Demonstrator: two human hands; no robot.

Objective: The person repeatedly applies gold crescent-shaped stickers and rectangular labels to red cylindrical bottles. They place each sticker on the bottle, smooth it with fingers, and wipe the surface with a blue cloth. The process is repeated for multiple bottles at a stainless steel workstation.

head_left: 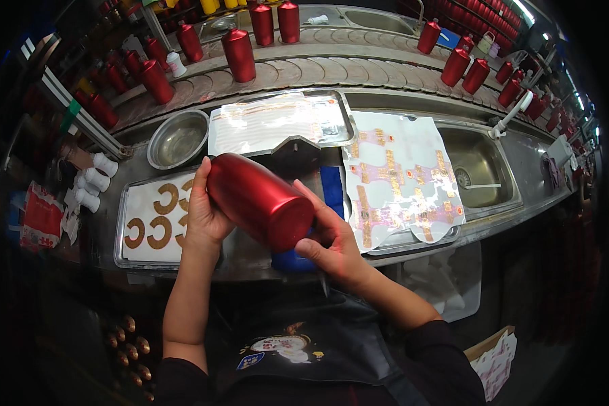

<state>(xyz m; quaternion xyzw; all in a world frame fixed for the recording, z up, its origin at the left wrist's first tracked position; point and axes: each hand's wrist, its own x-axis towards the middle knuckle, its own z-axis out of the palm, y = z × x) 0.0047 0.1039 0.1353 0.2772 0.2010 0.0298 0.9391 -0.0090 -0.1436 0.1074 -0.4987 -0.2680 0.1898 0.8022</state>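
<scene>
No words can be read: print on the apron [301, 348], lower centre, and gold-patterned sheet [400, 186] (glare-streaked), right of centre, is too small.

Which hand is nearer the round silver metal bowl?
Left: in view, the left hand is below-right of the bowl; the right hand is farther right, at the base of the red cylindrical bottle.

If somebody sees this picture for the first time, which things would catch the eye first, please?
Probably the glossy red bottle at the centre, held tilted between the left hand and the right hand. Next might come the shiny white sheet with gold and pink designs, to its right, beside the sink. Behind, more red bottles stand along a grey track of curved plates.
</scene>
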